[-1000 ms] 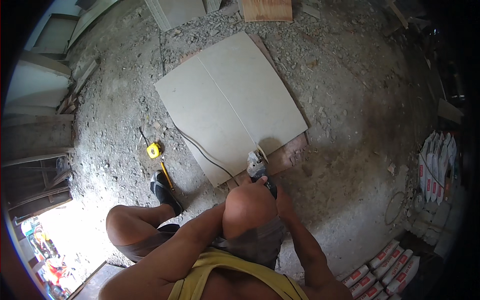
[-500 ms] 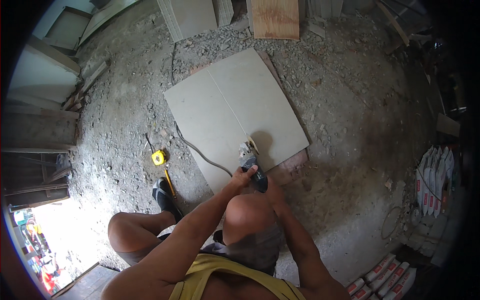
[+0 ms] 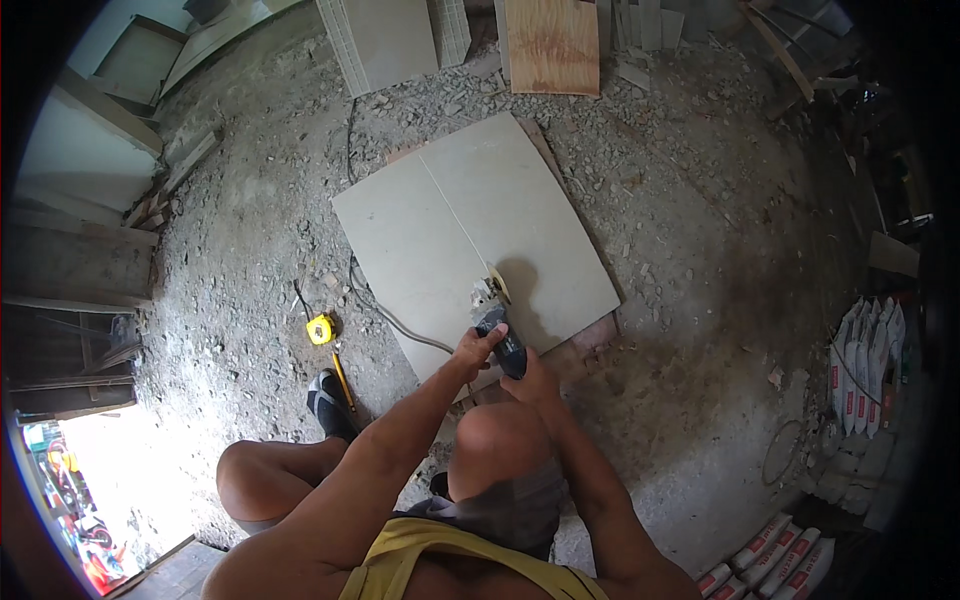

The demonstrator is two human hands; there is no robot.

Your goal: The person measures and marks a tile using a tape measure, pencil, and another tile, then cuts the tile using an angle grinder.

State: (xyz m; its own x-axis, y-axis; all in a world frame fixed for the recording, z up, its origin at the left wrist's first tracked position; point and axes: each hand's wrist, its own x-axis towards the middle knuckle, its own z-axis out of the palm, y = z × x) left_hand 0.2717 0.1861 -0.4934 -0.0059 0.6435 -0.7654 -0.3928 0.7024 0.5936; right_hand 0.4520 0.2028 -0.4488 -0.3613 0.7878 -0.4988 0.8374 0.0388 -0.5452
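An angle grinder with a dark body is held in both of my hands over a large pale tile. My left hand wraps the middle of its body, thumb on top. At the rear end, my right hand grips the handle. The yellowish disc meets the tile at the near end of a thin straight line that runs to the far edge. Whether the disc is spinning cannot be told. From beside my left hand, the dark cord runs left across the tile.
Left of the tile, a yellow tape measure and a yellow pencil lie near my shoe. A wooden board and other panels lean at the back. White bags sit at the right. Rubble covers the ground.
The view has shifted slightly, so the tile sits a little lower in it. Both hands keep their grip on the angle grinder, whose disc stays at the line's near end.
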